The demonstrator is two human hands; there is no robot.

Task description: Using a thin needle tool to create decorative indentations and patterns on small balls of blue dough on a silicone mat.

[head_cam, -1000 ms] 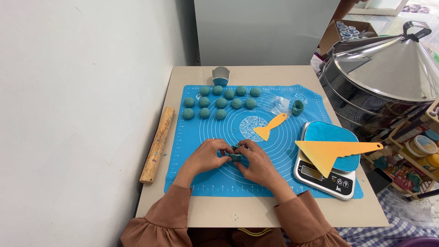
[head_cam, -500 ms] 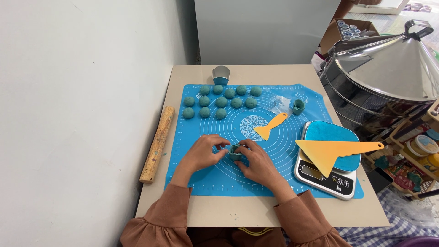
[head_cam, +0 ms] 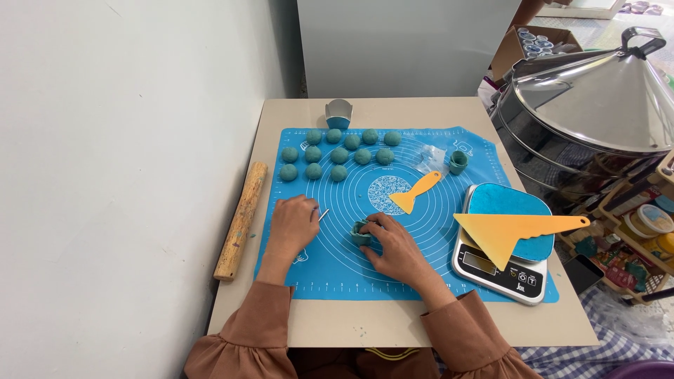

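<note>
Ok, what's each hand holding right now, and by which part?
Right hand grips the teal dough piece by its right side, on the blue mat. Left hand holds a thin metal tool by one end.

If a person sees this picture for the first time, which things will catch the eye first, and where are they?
First comes the bright blue mat covering the middle of the table, with rows of teal dough balls at its far left part. At the mat's centre, the right hand presses a teal dough piece, while the left hand rests beside it holding a thin tool. At the right, a big shiny steamer lid stands behind a scale carrying a yellow scraper.
</note>
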